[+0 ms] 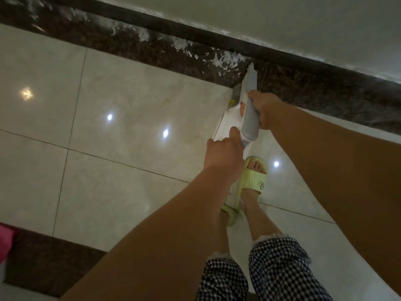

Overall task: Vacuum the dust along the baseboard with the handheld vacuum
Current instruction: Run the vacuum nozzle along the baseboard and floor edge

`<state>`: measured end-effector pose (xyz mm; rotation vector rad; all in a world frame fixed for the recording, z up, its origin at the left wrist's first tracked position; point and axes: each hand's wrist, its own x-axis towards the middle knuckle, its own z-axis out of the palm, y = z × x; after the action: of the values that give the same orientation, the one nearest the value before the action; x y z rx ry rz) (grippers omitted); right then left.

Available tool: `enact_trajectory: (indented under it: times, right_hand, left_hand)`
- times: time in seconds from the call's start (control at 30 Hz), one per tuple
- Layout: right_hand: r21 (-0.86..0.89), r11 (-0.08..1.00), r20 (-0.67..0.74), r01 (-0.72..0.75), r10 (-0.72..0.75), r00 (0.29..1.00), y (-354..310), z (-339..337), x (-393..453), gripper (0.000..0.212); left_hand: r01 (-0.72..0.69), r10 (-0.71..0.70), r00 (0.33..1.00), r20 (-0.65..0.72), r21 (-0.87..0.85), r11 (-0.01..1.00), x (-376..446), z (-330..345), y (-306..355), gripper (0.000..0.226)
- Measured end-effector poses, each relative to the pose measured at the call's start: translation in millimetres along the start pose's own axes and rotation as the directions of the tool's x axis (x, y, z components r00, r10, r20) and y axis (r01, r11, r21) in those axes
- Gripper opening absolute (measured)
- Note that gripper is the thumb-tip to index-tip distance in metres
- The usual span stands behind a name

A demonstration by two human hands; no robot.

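I note the dark baseboard (217, 43) running diagonally from upper left to right, with the pale wall (282, 22) above it and a dark speckled floor border (152, 53) below; white debris flakes (225, 60) lie scattered along that border, thickest just left of the nozzle tip; the border to the right of the nozzle looks bare of flakes. Open pale floor tile (108, 148) spreads to the left and toward me, with a second dark strip (43, 261) at lower left and a pink object (5, 242) at the frame edge (too cropped to identify). The handheld vacuum (249, 107) points at the baseboard, its nozzle just over the border; the right hand (267, 109) has its fingers curled round the grey handle; the left hand (223, 153) grips the white rear body, thumb laid along it. One foot in a yellow-green slipper (253, 177) stands directly beneath the vacuum's rear; checked trousers (280, 268) below.
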<state>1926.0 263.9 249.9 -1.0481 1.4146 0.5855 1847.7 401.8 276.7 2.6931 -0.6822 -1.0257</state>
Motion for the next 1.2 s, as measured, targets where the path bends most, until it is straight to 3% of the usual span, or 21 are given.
enact_trajectory:
  times: [0.27, 0.5, 0.63, 0.87, 1.2]
  right_hand:
    - [-0.062, 0.997, 0.002, 0.04, -0.04, 0.999, -6, -5, 11, 0.03]
    - [-0.154, 0.987, -0.047, 0.053, -0.061, 0.997, -12, -9, 22, 0.054]
    - [-0.156, 0.987, -0.04, 0.033, -0.04, 0.998, -14, -12, 18, 0.043]
    - [-0.192, 0.981, -0.046, 0.036, -0.046, 0.998, -12, -21, 55, 0.079]
    - [-0.157, 0.987, 0.025, -0.022, 0.026, 0.999, -6, -11, 22, 0.04]
  left_hand:
    - [0.03, -0.03, 0.999, -0.012, -0.021, 0.999, 5, -3, 10, 0.048]
    - [0.04, -0.04, 0.999, 0.009, -0.028, 0.999, 10, -9, 14, 0.045]
    - [0.035, -0.035, 0.999, 0.002, -0.038, 0.999, 11, -9, 17, 0.048]
    - [0.036, -0.036, 0.999, 0.005, -0.017, 0.999, 14, -9, 18, 0.051]
    - [0.026, -0.026, 1.0, 0.006, -0.001, 1.0, 1, -4, 13, 0.044]
